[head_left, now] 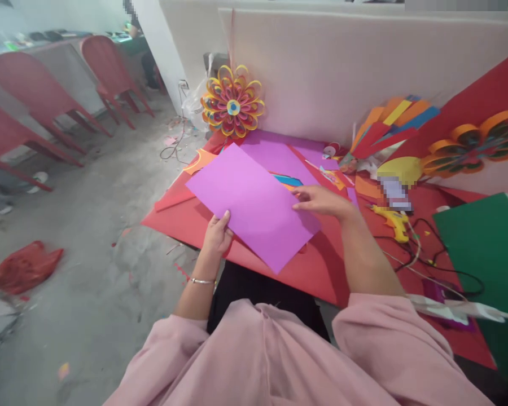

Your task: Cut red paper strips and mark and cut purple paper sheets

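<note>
A large purple sheet (pixel 254 208) is tilted above the red-covered table (pixel 178 208). My left hand (pixel 219 233) grips its lower left edge, thumb on top and fingers underneath. Over the sheet's right edge is my right hand (pixel 317 201), its fingers slightly curled and apart; whether the fingertips touch the sheet cannot be made out. Blue and orange strips (pixel 288 180) show just behind the sheet, partly hidden by it. More purple paper (pixel 275 148) lies flat at the back of the table.
A paper flower (pixel 233 107) stands at the back left, another (pixel 476 149) at the right. Colored strips (pixel 385 129) fan out near the wall. A yellow glue gun (pixel 393 223), cables (pixel 436 262) and a green board (pixel 482 242) are on the right. Red chairs (pixel 29 90) stand left.
</note>
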{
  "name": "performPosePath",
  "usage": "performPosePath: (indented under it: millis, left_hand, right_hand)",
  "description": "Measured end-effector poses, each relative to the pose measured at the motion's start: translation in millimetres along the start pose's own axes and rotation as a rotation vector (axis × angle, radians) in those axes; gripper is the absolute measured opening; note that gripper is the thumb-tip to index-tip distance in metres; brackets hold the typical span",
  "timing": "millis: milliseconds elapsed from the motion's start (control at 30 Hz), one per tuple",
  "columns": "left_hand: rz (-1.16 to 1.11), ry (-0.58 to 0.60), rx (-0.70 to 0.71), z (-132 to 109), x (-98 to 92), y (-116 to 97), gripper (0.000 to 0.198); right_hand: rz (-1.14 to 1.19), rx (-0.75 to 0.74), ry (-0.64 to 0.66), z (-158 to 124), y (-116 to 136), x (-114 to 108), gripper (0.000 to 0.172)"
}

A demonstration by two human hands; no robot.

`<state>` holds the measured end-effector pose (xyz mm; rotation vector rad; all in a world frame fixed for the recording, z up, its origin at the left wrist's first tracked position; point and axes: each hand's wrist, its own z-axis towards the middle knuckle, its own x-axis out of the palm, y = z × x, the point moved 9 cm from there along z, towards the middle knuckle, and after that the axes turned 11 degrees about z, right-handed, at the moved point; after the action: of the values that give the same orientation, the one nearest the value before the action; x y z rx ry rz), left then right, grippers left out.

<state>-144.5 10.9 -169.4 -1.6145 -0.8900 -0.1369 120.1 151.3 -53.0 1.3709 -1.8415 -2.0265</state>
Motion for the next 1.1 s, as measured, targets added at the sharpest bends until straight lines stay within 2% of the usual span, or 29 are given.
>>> performPosePath:
  millis: [67, 133, 300, 400, 500, 567, 633, 700, 767, 800, 867, 967, 1000, 1033, 1100]
  left_hand:
    - [0.004, 0.026, 0.007, -6, 10.6, -1, 0.037]
    - [0.009, 0.057, 0.013, -13, 20.8, -2, 0.036]
    - [-0.031, 0.137, 0.004, -29, 38.8, -8, 0.037]
    - [-0.080, 0.169, -0.038, -45, 45.4, -16, 0.033]
    - [-0.109, 0.276, -0.038, -75, 58.3, -23, 0.042]
    - [-0.130, 0.354, -0.013, -96, 67.1, -23, 0.038]
    - [-0.127, 0.350, -0.034, -109, 68.6, -12, 0.027]
    - [-0.105, 0.228, -0.113, -110, 58.6, 7, 0.017]
    - [-0.095, 0.041, -0.194, -105, 40.7, 24, 0.012]
    - [-0.097, -0.043, -0.223, -102, 31.6, 29, 0.014]
    - [-0.104, -0.154, -0.250, -97, 17.0, 34, 0.018]
    - [-0.096, -0.223, -0.218, -94, -1.6, 27, 0.024]
    - [-0.089, -0.235, -0.183, -93, -8.5, 21, 0.026]
    - [-0.079, -0.244, -0.139, -93, -15.9, 14, 0.028]
    - [-0.057, -0.259, -0.050, -91, -32.1, 0, 0.025]
  right_hand:
    - [-0.082, -0.018, -0.105, -18, 0, -14, 0.053]
    - [-0.184, -0.075, -0.242, -39, 13, -29, 0.050]
    - [-0.385, -0.374, -0.477, -100, 84, -42, 0.038]
    - [-0.475, -0.480, -0.537, -132, 118, -29, 0.034]
    - [-0.587, -0.491, -0.587, -153, 129, 4, 0.033]
    - [-0.669, -0.481, -0.619, -161, 126, 37, 0.032]
    - [-0.724, -0.479, -0.614, -164, 117, 72, 0.031]
    - [-0.730, -0.487, -0.571, -163, 104, 103, 0.031]
    - [-0.694, -0.475, -0.519, -162, 87, 121, 0.033]
    - [-0.662, -0.457, -0.506, -161, 78, 125, 0.036]
    - [-0.582, -0.374, -0.546, -160, 56, 118, 0.046]
    - [-0.470, -0.120, -0.716, -155, 17, 88, 0.057]
    - [-0.443, -0.024, -0.733, -151, 4, 81, 0.057]
    - [-0.425, 0.061, -0.715, -144, -6, 77, 0.056]
    - [-0.428, 0.179, -0.593, -125, -18, 80, 0.056]
